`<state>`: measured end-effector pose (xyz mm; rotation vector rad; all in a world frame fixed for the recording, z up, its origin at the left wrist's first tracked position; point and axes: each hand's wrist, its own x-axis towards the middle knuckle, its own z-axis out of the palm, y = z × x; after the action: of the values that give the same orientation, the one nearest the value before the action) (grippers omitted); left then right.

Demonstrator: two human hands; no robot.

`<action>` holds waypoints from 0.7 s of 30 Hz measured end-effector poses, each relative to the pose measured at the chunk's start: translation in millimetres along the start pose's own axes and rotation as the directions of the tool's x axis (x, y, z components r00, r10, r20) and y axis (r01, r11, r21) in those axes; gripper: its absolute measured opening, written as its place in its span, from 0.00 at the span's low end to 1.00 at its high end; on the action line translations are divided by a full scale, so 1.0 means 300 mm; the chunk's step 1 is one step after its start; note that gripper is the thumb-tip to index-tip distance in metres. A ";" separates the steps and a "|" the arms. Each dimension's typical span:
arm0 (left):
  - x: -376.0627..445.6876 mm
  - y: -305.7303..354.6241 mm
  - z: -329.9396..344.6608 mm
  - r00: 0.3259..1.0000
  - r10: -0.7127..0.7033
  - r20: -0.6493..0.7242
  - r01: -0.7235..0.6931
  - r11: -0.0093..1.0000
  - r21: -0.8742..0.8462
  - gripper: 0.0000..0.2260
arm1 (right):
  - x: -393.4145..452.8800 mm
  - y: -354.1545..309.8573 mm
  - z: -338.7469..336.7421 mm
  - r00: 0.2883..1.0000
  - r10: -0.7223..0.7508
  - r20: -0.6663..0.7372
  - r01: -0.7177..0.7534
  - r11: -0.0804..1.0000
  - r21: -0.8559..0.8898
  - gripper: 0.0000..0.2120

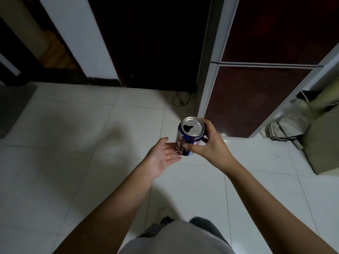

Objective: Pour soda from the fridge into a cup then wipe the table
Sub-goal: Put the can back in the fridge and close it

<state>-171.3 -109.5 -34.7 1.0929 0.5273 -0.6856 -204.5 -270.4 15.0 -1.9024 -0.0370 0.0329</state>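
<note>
Both bare forearms reach up from the bottom of the frame and meet just right of centre. The right hand (209,143) comes in from the lower right with its wrist bent, thumb and fingers curled round the side of a soda can (189,137), clamping it below the rim. The left hand (161,156) comes from the lower left, palm turned up and fingers straight and loosely spread, its fingertips touching the can's lower side without closing on it.

The can is a small metal cylinder, blue with white print on its wall, tilted a little so its silvery top faces the camera; the dark pouring hole in the lid is open. It is held in the air above the floor (91,162), which is laid with glossy pale square tiles and thin grout lines.

At the upper right stands the fridge (256,99), its smooth dark red door panels framed in white. A thin cord (180,101) lies coiled on the tiles beside it.
</note>
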 end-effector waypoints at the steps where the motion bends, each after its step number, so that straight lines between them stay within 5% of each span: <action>1: 0.034 0.049 -0.002 1.000 0.000 0.005 0.000 1.000 0.010 0.15 | 0.052 -0.008 0.004 1.000 0.000 -0.013 0.000 1.000 -0.002 0.31; 21: 0.799 0.822 0.100 0.996 -0.033 0.083 0.024 0.994 0.108 0.15 | 1.116 0.060 -0.090 0.998 0.040 -0.047 -0.040 0.999 -0.007 0.32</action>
<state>173.7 -122.2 -36.2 1.1522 0.4382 -0.7892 131.2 -287.7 5.1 -1.9111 0.0331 0.0155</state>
